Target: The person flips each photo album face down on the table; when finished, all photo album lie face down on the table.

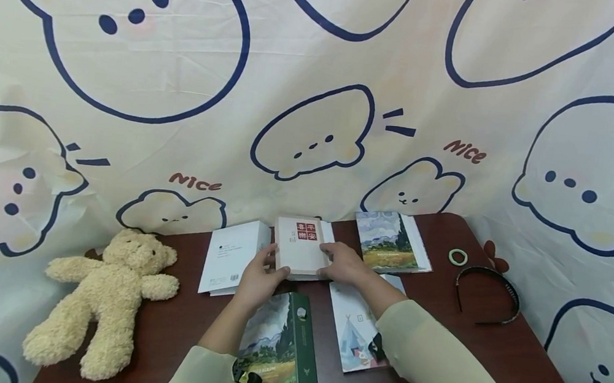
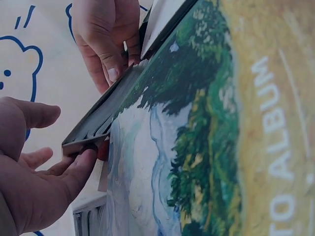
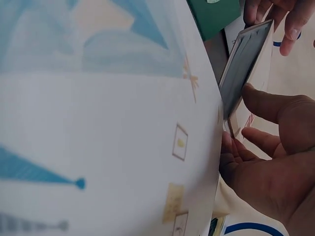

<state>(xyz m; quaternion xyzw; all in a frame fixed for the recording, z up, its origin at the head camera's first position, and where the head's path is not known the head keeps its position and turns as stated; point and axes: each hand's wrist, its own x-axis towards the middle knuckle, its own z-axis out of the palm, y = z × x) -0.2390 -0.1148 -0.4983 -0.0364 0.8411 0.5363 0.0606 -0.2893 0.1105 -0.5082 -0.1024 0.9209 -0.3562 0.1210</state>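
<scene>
Near the back of the table, a thick white album (image 1: 297, 258) with a red block of characters on its cover lies between my hands. My left hand (image 1: 261, 276) holds its left near corner, thumb on top. At the right edge my right hand (image 1: 343, 263) grips it, with the thumb on the cover and the other fingers underneath in the right wrist view. Its dark page edges (image 3: 243, 59) show there. Below my left forearm lies a green photo album (image 1: 275, 349) with a painted landscape. A white booklet (image 1: 346, 325) with a blue tent drawing is partly under my right forearm.
A cream teddy bear (image 1: 113, 296) lies on the left of the brown table (image 1: 176, 339). A white book (image 1: 234, 255) stands left of the held album. Behind right is another landscape-covered album (image 1: 385, 242); farther right are a green ring (image 1: 458, 257) and black headband (image 1: 517, 301).
</scene>
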